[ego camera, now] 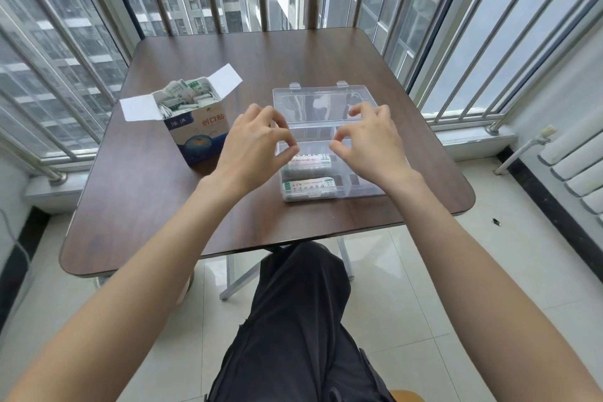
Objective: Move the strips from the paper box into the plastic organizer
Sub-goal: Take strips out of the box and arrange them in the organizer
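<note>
Both of your hands hover over the plastic organizer (326, 143), the left hand (253, 143) and right hand (372, 143) each with fingers loosely curled and nothing visibly held. Two bundles of strips (308, 188) already lie in its near compartments, while most strips (184, 95) still stand crammed in the paper box (195, 137) just to the left. Reaching across, your left forearm could knock that tall, light box over and spill them on the table (163, 206)

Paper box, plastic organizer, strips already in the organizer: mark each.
paper box (203, 140): head view, printed front face.
plastic organizer (321, 101): head view, open clear lid.
strips in organizer (308, 187): head view, near stack's top wrapper.
</note>
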A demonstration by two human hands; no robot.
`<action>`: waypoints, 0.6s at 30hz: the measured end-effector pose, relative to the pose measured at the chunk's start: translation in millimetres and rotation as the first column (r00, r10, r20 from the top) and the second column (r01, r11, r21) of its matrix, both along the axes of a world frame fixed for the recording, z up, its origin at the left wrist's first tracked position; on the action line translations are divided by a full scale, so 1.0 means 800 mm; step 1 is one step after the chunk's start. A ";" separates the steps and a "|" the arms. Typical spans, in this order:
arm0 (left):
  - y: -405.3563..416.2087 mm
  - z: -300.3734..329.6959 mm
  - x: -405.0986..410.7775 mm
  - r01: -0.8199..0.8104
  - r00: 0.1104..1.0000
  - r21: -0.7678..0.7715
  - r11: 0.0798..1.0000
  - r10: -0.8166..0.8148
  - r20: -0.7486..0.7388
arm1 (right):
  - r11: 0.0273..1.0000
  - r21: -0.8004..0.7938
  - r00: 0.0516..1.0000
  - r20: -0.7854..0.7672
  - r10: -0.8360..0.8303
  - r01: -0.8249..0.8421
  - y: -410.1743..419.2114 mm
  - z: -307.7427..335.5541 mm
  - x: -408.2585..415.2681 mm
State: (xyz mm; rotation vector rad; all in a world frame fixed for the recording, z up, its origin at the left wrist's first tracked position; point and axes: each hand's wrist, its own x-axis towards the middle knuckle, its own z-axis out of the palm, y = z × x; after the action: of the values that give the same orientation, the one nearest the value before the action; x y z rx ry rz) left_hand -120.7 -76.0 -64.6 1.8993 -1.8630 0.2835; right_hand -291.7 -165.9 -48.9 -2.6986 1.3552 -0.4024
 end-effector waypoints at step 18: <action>-0.024 -0.002 -0.001 -0.070 0.991 0.277 0.958 0.036 0.125 | 0.996 0.090 0.986 -0.164 0.029 -0.014 -0.012 -0.019 0.023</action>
State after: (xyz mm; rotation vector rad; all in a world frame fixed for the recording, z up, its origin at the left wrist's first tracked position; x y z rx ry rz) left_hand -121.5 -94.9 -66.3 2.1657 -2.0227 0.1576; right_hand -273.1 -175.8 -64.1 -2.7220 1.3473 -0.1155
